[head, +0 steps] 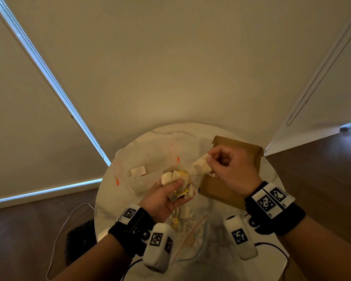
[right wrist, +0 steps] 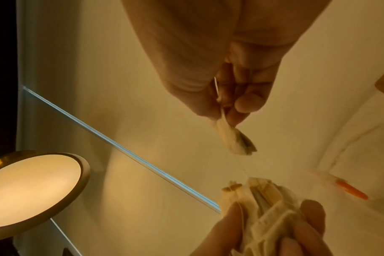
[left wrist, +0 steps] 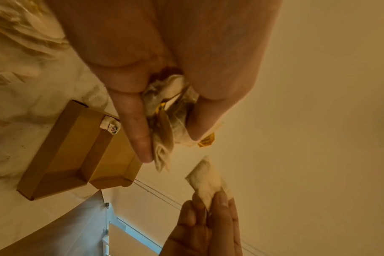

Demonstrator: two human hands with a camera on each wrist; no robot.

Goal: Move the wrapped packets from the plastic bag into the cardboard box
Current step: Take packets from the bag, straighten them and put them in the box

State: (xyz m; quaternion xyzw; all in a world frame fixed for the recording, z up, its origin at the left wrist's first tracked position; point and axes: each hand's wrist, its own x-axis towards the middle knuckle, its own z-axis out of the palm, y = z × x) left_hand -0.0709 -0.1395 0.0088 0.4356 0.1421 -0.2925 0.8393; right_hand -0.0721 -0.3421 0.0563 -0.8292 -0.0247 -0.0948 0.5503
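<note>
My left hand [head: 166, 197] grips a bunch of pale wrapped packets [head: 175, 182] with yellow tags, raised over the middle of the round marble table [head: 109, 199]. In the left wrist view the fingers [left wrist: 136, 131] curl round that bunch [left wrist: 171, 112]. My right hand [head: 227, 167] pinches one packet [head: 202, 166] above the left edge of the open brown cardboard box [head: 217, 191]; a thin thread runs from this packet [right wrist: 235, 136] toward the bunch [right wrist: 263, 207]. One packet [left wrist: 111, 125] lies inside the box [left wrist: 77, 150]. The clear plastic bag [head: 193, 238] lies near the front edge with several packets inside.
A second clear bag [head: 142, 167] with orange marks lies at the table's back left. The box lid [head: 239, 147] stands up at the back right. A white cable [head: 69, 218] and a dark object [head: 79, 240] sit on the wooden floor at left. A lit lamp [right wrist: 33, 190] shows beyond.
</note>
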